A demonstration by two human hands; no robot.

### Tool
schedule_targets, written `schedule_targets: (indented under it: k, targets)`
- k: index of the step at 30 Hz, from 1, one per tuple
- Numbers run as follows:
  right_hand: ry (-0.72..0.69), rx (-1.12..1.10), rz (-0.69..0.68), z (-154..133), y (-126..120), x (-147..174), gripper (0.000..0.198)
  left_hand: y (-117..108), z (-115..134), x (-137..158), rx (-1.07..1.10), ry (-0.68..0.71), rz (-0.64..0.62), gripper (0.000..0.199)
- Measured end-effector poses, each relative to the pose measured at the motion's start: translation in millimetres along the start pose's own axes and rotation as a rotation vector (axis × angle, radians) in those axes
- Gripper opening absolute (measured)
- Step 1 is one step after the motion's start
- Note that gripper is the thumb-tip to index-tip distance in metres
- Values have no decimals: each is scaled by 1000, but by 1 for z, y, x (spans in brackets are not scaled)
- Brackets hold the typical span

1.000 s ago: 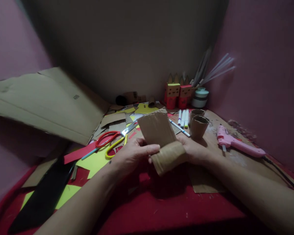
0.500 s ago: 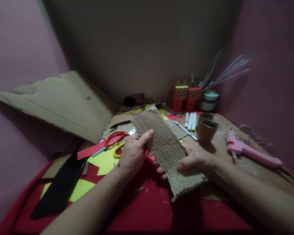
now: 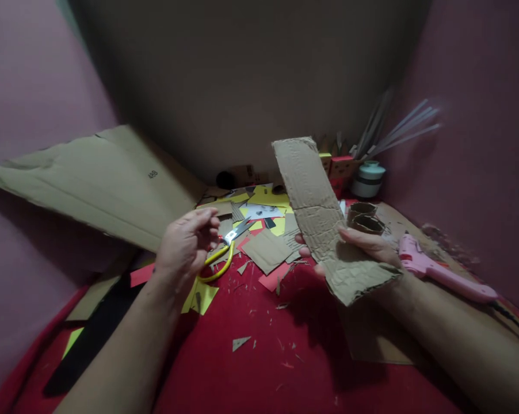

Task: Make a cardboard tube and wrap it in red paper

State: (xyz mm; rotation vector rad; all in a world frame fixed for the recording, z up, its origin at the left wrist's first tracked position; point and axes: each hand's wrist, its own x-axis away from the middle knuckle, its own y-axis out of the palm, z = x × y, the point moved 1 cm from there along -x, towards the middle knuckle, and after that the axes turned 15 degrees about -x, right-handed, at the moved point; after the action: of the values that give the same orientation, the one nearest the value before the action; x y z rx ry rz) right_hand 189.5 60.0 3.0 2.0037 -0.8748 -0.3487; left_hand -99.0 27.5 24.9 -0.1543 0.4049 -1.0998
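A long creased strip of brown cardboard [image 3: 313, 195] is in my right hand [image 3: 367, 244], thumb on its near face and fingertips showing past its left edge. It is held up at a tilt, smooth side facing me, with its lower end bent and rough-edged. My left hand [image 3: 186, 241] is apart from the strip, its fingers loosely curled in and no object visible in them. Just beside it, yellow-handled scissors [image 3: 225, 259] lie with their blades pointing away. A flat cardboard piece [image 3: 268, 250] lies between the hands.
A pink glue gun [image 3: 445, 270] lies at the right near cardboard tubes [image 3: 367, 223]. Behind stand a lidded jar [image 3: 369, 178] and clear sticks [image 3: 408, 126]. A large cardboard sheet [image 3: 99, 184] leans at the left above a black object [image 3: 91, 333]. Scraps litter the red cloth [image 3: 251, 379].
My left hand has let go of the cardboard strip and drawn left. My right hand has raised the strip to the right and turned it from its ridged side to its smooth one.
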Motion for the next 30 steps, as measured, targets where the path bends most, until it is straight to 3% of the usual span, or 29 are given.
schedule_targets:
  k: [5, 9, 12, 15, 19, 24, 30]
  targets:
    - [63, 55, 43, 1, -6, -4, 51, 35, -14, 13, -368, 122, -184, 39]
    - [123, 52, 59, 6, 5, -5, 60, 60, -22, 18, -574, 193, -233, 65]
    - [198, 53, 61, 6, 9, -7, 63, 67, -25, 15, -595, 186, -225, 74]
    - [250, 43, 43, 5, 5, -9, 63, 61, -24, 8, -500, 159, -178, 68]
    - [189, -47, -30, 10, -2, -13, 55, 29, -19, -2, -256, 73, -103, 24]
    - [207, -76, -63, 19, -6, -16, 50, -15, -3, -12, 87, 24, -18, 26]
    - [431, -37, -148, 24, -11, -14, 55, -12, 6, -3, 232, 17, -211, 36]
